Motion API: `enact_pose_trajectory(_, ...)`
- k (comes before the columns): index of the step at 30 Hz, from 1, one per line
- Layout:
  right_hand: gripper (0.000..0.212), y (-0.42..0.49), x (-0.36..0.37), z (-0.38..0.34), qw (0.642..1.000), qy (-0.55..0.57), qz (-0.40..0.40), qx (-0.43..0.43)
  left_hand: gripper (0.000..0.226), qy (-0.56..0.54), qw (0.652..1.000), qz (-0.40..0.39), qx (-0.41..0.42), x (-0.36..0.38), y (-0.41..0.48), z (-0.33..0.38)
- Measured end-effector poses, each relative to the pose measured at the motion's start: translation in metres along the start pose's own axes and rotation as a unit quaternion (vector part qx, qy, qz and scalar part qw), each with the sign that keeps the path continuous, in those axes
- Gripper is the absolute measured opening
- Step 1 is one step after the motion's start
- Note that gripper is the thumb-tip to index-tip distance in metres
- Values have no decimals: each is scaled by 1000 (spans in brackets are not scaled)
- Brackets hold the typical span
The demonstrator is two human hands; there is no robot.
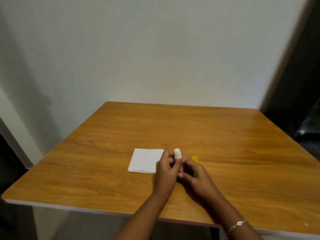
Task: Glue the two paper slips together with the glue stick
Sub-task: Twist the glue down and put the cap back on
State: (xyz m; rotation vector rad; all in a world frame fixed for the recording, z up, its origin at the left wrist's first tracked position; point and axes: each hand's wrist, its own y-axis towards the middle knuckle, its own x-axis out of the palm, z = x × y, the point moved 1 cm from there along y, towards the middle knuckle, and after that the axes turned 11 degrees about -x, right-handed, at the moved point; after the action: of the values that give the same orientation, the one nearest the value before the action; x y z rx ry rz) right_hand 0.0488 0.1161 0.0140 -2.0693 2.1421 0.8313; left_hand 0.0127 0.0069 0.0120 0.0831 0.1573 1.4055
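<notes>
Both hands grasp the uncapped glue stick (177,155) upright above the wooden table (225,135); the left hand (165,170) pinches its barrel, the right hand (194,175) grips its base; the stacked paper slips (145,160) lie flat just left; the yellow cap (195,158) rests just right.

Count: 1 glue stick (177,155), uncapped, between both grips. 1 yellow cap (195,158) just right of the grips. 2 paper slips (146,160), stacked, just left of them. 1 counter (225,135). 2 hands, 1 bracelet (237,224) on the right wrist.
</notes>
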Motion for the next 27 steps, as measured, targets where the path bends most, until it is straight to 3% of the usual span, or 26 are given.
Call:
enact_pose_trajectory(5, 47, 1, 2, -2, 1000, -7, 13, -14, 14, 10, 1000, 7, 2, 0, 0, -1)
enact_pose_trajectory(11, 37, 0, 1, -2, 1000, -17, -13, -7, 16, -5, 1000, 3, -8, -1, 1, -1)
enact_pose_trajectory(18, 49, 1, 1, -3, 1000, -18, 12, -16, 16, 2, 1000, 9, -6, -1, -2, 1)
enact_pose_trajectory(27, 41, 0, 1, -3, 1000, -16, -7, -2, 17, -1, 1000, 10, -16, -2, 0, 0)
